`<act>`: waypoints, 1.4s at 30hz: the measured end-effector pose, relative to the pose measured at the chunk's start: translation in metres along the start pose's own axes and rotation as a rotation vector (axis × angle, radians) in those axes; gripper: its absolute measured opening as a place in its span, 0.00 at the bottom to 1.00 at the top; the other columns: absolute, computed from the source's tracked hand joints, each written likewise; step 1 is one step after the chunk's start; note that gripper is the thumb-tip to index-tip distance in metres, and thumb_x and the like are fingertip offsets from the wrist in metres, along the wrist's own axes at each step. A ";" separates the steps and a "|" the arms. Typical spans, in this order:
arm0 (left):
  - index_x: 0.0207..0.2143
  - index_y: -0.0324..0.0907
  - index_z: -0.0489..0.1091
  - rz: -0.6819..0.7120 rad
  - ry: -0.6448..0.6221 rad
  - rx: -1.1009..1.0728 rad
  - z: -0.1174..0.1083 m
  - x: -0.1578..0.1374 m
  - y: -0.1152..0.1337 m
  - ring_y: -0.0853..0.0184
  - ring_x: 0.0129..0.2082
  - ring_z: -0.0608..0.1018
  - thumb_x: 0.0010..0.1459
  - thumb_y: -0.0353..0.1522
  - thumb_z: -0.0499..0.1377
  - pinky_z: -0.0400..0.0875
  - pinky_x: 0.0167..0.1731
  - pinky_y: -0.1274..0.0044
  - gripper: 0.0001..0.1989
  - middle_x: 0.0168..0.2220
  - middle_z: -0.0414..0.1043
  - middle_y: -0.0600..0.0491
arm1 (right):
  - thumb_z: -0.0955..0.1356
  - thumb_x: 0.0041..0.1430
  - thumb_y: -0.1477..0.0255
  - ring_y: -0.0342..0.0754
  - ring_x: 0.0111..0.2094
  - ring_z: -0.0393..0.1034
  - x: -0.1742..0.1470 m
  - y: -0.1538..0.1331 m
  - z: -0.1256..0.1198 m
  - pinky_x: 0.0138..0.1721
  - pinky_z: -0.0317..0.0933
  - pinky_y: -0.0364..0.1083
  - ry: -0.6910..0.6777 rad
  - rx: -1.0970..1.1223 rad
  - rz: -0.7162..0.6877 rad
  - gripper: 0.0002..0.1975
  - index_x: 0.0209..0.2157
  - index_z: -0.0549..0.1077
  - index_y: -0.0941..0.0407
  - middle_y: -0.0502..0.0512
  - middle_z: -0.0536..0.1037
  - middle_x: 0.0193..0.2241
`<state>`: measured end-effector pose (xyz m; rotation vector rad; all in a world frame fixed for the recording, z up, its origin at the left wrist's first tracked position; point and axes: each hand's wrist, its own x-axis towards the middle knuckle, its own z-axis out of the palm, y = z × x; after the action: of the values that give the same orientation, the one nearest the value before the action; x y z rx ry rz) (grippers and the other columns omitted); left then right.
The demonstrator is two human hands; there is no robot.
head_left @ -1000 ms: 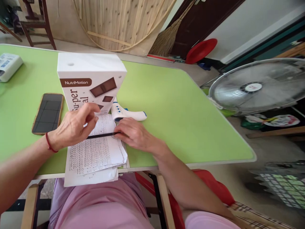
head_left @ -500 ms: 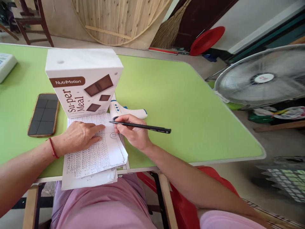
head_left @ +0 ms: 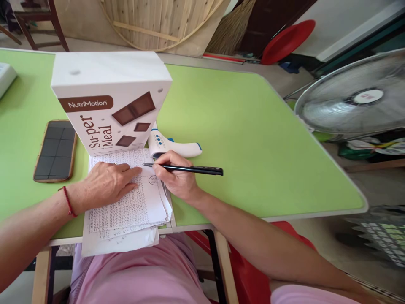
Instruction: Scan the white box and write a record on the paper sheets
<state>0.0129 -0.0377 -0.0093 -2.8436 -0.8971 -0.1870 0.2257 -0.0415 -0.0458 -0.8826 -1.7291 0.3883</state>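
Note:
My right hand [head_left: 176,175] pinches a black pen [head_left: 199,169], its tip over the upper right part of a handwritten sheet [head_left: 126,211]. Whether the tip touches the paper I cannot tell. My left hand [head_left: 109,183], a red bracelet at the wrist, lies on the same sheet with its fingers extended towards the pen tip. Several papers are stacked under the sheet and jut over the table's near edge. Behind them stands a white NutriMotion box [head_left: 110,105]. A white and blue handheld thermometer [head_left: 172,145] lies just beyond my right hand.
The table [head_left: 253,147] has a green top. A phone [head_left: 55,150] lies left of the box, and part of a white device [head_left: 5,78] shows at the far left. A fan [head_left: 357,95] stands past the right edge. A red stool [head_left: 253,261] is below the table.
The view has shifted slightly, and the box looks larger. The pen lies a little flatter in my right hand. My left hand stays on the sheet.

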 end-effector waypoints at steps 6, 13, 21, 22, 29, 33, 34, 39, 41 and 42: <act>0.52 0.41 0.67 0.006 0.006 -0.003 0.000 0.000 0.000 0.66 0.22 0.73 0.67 0.37 0.53 0.52 0.17 0.77 0.15 0.30 0.73 0.54 | 0.66 0.57 0.75 0.37 0.18 0.57 -0.002 0.000 0.001 0.20 0.53 0.40 -0.019 -0.029 -0.006 0.08 0.24 0.65 0.55 0.43 0.68 0.18; 0.52 0.41 0.67 0.001 0.005 -0.013 0.000 -0.001 0.000 0.66 0.22 0.73 0.67 0.36 0.54 0.52 0.18 0.77 0.15 0.30 0.73 0.53 | 0.66 0.57 0.76 0.37 0.19 0.58 -0.001 -0.001 0.000 0.21 0.54 0.40 -0.032 -0.041 -0.024 0.08 0.25 0.65 0.55 0.44 0.68 0.19; 0.52 0.40 0.67 0.000 0.001 -0.014 -0.001 0.000 0.000 0.66 0.22 0.73 0.66 0.35 0.54 0.51 0.18 0.77 0.14 0.31 0.74 0.54 | 0.66 0.58 0.77 0.36 0.19 0.58 -0.001 -0.001 0.001 0.20 0.55 0.38 -0.038 -0.009 -0.036 0.09 0.25 0.64 0.55 0.43 0.66 0.19; 0.52 0.40 0.67 0.002 0.002 -0.015 -0.001 0.000 0.000 0.66 0.22 0.73 0.66 0.35 0.55 0.51 0.18 0.77 0.14 0.31 0.74 0.53 | 0.66 0.58 0.77 0.36 0.19 0.58 -0.001 -0.001 0.001 0.20 0.55 0.38 -0.041 -0.004 -0.036 0.09 0.25 0.64 0.55 0.43 0.66 0.19; 0.52 0.40 0.67 0.008 0.021 -0.022 0.000 -0.001 -0.001 0.66 0.22 0.73 0.66 0.36 0.55 0.51 0.18 0.77 0.15 0.31 0.74 0.53 | 0.65 0.56 0.78 0.36 0.18 0.58 -0.001 -0.001 0.001 0.19 0.53 0.38 -0.042 0.000 -0.027 0.08 0.25 0.64 0.55 0.43 0.67 0.18; 0.53 0.40 0.67 0.000 0.013 -0.030 0.000 0.000 -0.001 0.67 0.22 0.72 0.66 0.36 0.54 0.54 0.18 0.78 0.16 0.31 0.74 0.52 | 0.65 0.56 0.78 0.36 0.17 0.57 -0.001 -0.001 0.001 0.19 0.52 0.39 -0.019 -0.012 -0.009 0.08 0.25 0.64 0.55 0.42 0.66 0.18; 0.53 0.40 0.67 -0.002 0.009 -0.033 0.000 0.000 -0.001 0.67 0.22 0.72 0.66 0.37 0.54 0.55 0.19 0.78 0.16 0.31 0.75 0.52 | 0.65 0.55 0.78 0.36 0.17 0.57 -0.001 -0.001 0.001 0.19 0.53 0.39 -0.013 -0.015 -0.008 0.08 0.25 0.64 0.55 0.42 0.65 0.18; 0.52 0.40 0.68 -0.008 -0.005 -0.034 -0.001 0.000 -0.001 0.67 0.23 0.73 0.66 0.36 0.55 0.56 0.18 0.78 0.15 0.32 0.75 0.51 | 0.65 0.55 0.79 0.36 0.18 0.57 -0.001 0.000 0.001 0.19 0.53 0.38 -0.020 -0.007 -0.003 0.08 0.25 0.63 0.55 0.42 0.65 0.18; 0.52 0.40 0.68 -0.004 -0.001 -0.028 -0.002 0.000 -0.001 0.67 0.22 0.74 0.66 0.36 0.55 0.55 0.18 0.77 0.15 0.31 0.75 0.52 | 0.65 0.55 0.78 0.36 0.18 0.57 -0.002 0.000 0.001 0.19 0.53 0.39 -0.036 0.002 0.002 0.08 0.25 0.63 0.55 0.42 0.65 0.18; 0.51 0.40 0.68 -0.002 0.004 -0.025 -0.002 0.000 -0.001 0.67 0.22 0.74 0.65 0.36 0.55 0.55 0.17 0.77 0.15 0.31 0.75 0.52 | 0.65 0.55 0.78 0.37 0.18 0.57 -0.002 0.000 0.001 0.19 0.53 0.39 -0.044 0.005 0.004 0.08 0.25 0.63 0.55 0.43 0.65 0.18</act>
<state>0.0124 -0.0376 -0.0074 -2.8645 -0.9027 -0.2051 0.2254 -0.0423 -0.0474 -0.8800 -1.7660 0.4176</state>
